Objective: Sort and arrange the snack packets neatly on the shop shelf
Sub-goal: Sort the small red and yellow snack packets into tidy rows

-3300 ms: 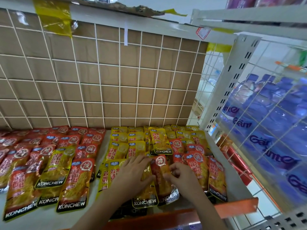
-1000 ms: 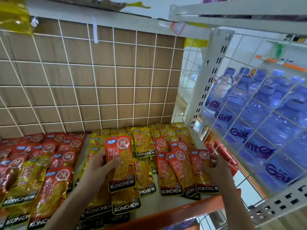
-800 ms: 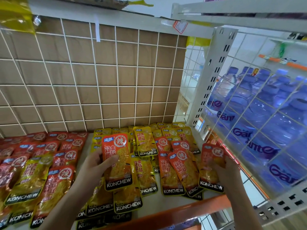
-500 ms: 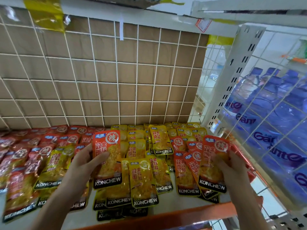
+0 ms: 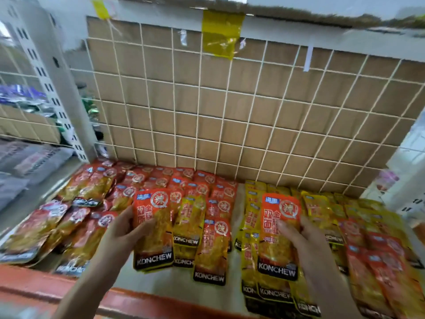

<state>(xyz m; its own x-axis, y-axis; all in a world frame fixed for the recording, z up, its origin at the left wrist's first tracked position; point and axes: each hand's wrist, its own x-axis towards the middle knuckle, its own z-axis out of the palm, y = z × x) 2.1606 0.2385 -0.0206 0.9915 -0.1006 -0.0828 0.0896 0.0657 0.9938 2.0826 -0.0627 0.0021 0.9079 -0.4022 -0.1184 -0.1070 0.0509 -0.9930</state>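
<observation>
My left hand grips an orange-red KONCHEW snack packet by its left edge, held upright above the shelf. In my right hand is a second orange-red packet, pinched at its right side with the thumb across its front. Below them, red packets lie in rows on the left half of the shelf and yellow packets on the right half. A few red packets lie among the yellow ones at the right front.
A white wire grid over brown cardboard backs the shelf. The shelf's orange front lip runs below my arms. A white perforated upright stands at the left, with another shelf of grey packets beyond it.
The view has swung left, away from the water bottles. Both hands carried their red packets leftward; the left one now hangs over the red pile, the right one over the yellow pile's left edge.
</observation>
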